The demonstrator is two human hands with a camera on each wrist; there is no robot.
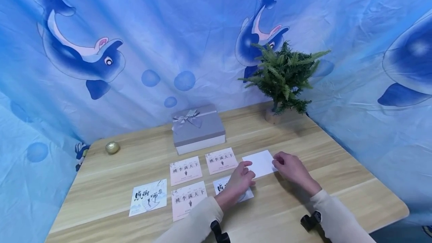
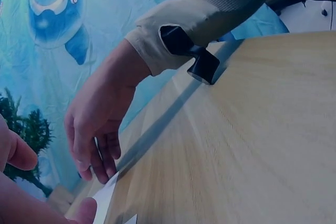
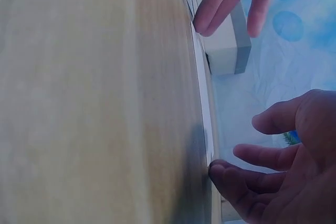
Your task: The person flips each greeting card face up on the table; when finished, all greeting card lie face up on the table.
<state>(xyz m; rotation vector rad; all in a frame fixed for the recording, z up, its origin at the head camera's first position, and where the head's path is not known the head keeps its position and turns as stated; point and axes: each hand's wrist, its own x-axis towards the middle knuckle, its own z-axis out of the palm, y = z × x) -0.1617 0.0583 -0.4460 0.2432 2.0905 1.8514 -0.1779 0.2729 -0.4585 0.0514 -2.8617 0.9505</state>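
A blank white card [image 1: 259,161] lies on the wooden table between both hands. My left hand [image 1: 239,181] is at its left edge, fingers loosely bent; in the right wrist view its fingertips [image 3: 202,26] meet the card's edge. My right hand [image 1: 295,168] is at the opposite side. Its lower fingertips [image 3: 218,167] touch the card's edge, with the thumb held apart from them. Beneath my left hand lies a white card with black brush writing [image 1: 220,186], partly hidden by the hand and wrist.
Three pink cards with black characters [image 1: 185,170] lie to the left, and another brush-written card [image 1: 148,197] farther left. Behind them stands a grey gift box with a ribbon bow [image 1: 199,126]. A small artificial tree [image 1: 285,78] and a gold ball [image 1: 112,147] are near the back edge.
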